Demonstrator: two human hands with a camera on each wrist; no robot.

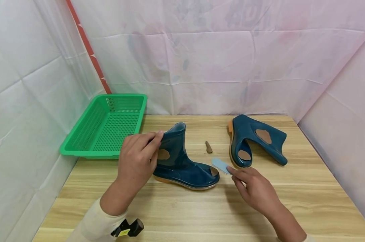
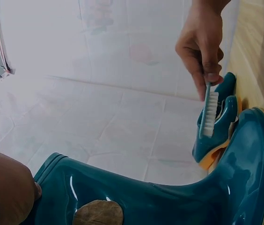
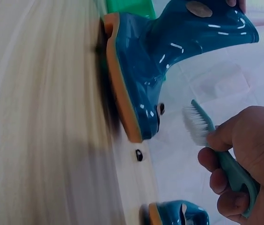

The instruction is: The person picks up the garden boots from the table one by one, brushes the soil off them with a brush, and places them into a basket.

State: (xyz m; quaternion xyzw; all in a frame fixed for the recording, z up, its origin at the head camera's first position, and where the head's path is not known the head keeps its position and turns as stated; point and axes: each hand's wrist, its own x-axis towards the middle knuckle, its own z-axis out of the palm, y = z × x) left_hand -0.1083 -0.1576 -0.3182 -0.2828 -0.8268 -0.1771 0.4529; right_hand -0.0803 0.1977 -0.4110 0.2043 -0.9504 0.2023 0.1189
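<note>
My right hand (image 1: 256, 190) grips the handle of a pale blue brush (image 1: 221, 165), its stiff white bristles (image 3: 196, 125) just beside, but apart from, the toe of an upright boot (image 1: 182, 168). My left hand (image 1: 138, 158) pinches this boot's top edge, hiding part of the shaft. It's glossy blue, orange-soled, with rough-edged brown patches. Beyond the brush, a small brown lump (image 1: 209, 147) and a similar second boot (image 1: 249, 127), on its side, lie on the wood-grained table (image 1: 185, 215); farther left sits a perforated green basket (image 1: 102, 155).
</note>
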